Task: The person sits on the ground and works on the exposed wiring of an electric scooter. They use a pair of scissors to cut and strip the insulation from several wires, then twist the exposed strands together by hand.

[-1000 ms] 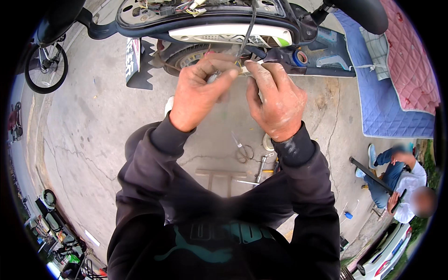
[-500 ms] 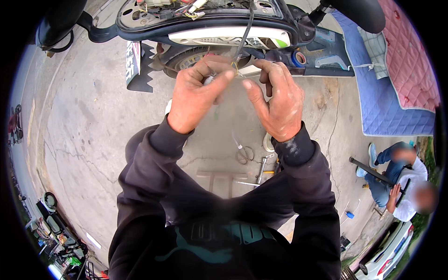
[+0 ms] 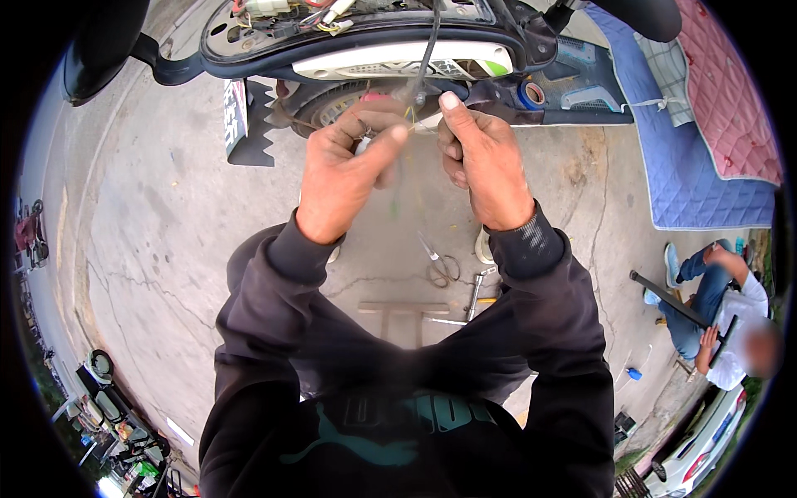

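Note:
My left hand (image 3: 336, 178) is closed, with thumb and forefinger pinched on thin yellowish wires (image 3: 409, 116). A small white piece (image 3: 363, 145), perhaps a connector, shows between its curled fingers. The wires come from the end of a dark cable (image 3: 430, 50) that hangs down in front of a scooter's front panel (image 3: 374, 61). Just right of the wires is my right hand (image 3: 494, 162), fingers curled in and thumb pointing up along them. Whatever lies inside the right hand is hidden.
Exposed connectors (image 3: 267, 7) lie atop the scooter's front. Blue tape (image 3: 531, 95) rests on its footboard, beside a quilted blue cover (image 3: 697, 187). Scissors (image 3: 443, 270) and a metal wrench (image 3: 475, 296) lie on the ground between my legs. A person (image 3: 714, 311) sits at the right.
My right hand has curled its fingers in and turned its thumb upward; before, its thumb and fingers were apart. The left hand keeps its pinch on the wires. The view has shifted slightly.

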